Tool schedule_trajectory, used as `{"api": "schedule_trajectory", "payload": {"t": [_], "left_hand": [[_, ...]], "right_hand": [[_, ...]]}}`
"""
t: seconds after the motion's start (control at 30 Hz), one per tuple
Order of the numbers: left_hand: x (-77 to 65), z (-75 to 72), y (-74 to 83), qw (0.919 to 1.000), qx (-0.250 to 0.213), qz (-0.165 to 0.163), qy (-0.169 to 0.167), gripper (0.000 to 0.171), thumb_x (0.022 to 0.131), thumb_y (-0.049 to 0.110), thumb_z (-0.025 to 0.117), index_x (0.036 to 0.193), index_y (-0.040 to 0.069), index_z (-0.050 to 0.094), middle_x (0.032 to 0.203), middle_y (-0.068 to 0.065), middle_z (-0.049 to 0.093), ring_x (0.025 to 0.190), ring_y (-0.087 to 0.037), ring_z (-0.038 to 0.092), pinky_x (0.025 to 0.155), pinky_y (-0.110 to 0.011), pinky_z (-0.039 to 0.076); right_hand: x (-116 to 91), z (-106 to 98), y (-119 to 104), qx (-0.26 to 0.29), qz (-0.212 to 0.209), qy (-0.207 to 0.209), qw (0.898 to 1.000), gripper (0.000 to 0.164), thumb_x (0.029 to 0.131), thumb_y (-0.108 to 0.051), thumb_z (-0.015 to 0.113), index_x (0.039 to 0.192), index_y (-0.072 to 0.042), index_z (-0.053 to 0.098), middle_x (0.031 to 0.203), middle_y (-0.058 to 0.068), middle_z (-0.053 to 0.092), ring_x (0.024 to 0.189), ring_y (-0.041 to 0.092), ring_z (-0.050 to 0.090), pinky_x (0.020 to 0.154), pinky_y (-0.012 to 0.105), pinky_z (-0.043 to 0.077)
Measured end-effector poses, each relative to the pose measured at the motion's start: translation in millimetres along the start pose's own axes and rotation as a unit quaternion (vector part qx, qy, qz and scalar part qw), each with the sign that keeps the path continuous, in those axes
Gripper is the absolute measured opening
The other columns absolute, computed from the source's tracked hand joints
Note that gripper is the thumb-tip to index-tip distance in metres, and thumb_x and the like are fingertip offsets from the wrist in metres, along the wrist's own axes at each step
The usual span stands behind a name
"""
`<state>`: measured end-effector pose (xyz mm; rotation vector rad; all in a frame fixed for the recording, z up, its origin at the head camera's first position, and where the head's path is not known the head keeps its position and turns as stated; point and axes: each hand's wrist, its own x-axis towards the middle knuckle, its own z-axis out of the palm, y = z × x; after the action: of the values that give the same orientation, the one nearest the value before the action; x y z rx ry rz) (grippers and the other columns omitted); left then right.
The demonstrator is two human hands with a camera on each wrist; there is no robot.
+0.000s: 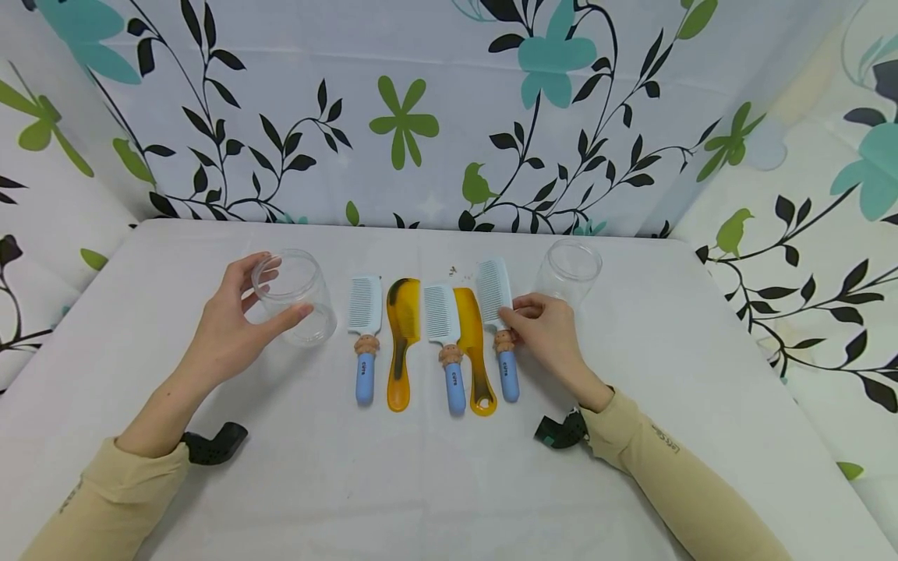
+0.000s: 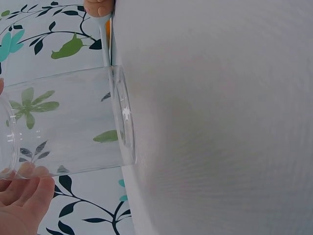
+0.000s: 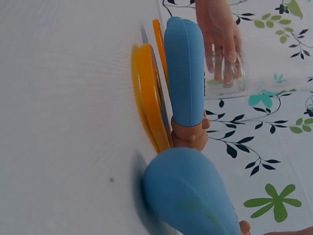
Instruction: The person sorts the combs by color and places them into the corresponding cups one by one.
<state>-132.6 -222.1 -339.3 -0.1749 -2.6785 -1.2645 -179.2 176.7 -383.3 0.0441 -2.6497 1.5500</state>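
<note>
- Gripping the rightmost blue-handled comb (image 1: 501, 341) seems the step in hand: the right hand (image 1: 550, 335) pinches its neck between thumb and fingers, at the row's right end
- Left hand (image 1: 235, 331) is curled round the left jar (image 1: 298, 288); the two hands are well apart
- Next move probably calls for a firm pinch and a steady jar; whether the comb touches the table (image 1: 421, 475), I cannot tell
- Blue-handled combs: three, counting the left one (image 1: 365, 339) and middle one (image 1: 450, 351)
- Amber combs: two, left amber comb (image 1: 401, 343) and right amber comb (image 1: 479, 351)
- Clear jars: two, the right jar (image 1: 570, 269) beyond the right hand
</note>
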Motion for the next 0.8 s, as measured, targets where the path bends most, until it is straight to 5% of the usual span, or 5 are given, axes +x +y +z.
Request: {"api": "schedule_trajectory", "payload": {"t": [0.8], "left_hand": [[-0.5,0.0,-1.5,1.0,-0.001,-0.001,0.0,0.091,0.09,0.034,0.075,0.156,0.005,0.018,0.156,-0.017,0.038,0.142,-0.038,0.037,0.116,-0.06,0.031]], "right_hand": [[-2.9,-7.9,-14.1,0.09,-0.004,-0.032,0.995,0.031,0.093,-0.023,0.072,0.11,0.002,0.066,0.096,0.018,0.073,0.073,0.014,0.071,0.067,0.031,0.065]]}}
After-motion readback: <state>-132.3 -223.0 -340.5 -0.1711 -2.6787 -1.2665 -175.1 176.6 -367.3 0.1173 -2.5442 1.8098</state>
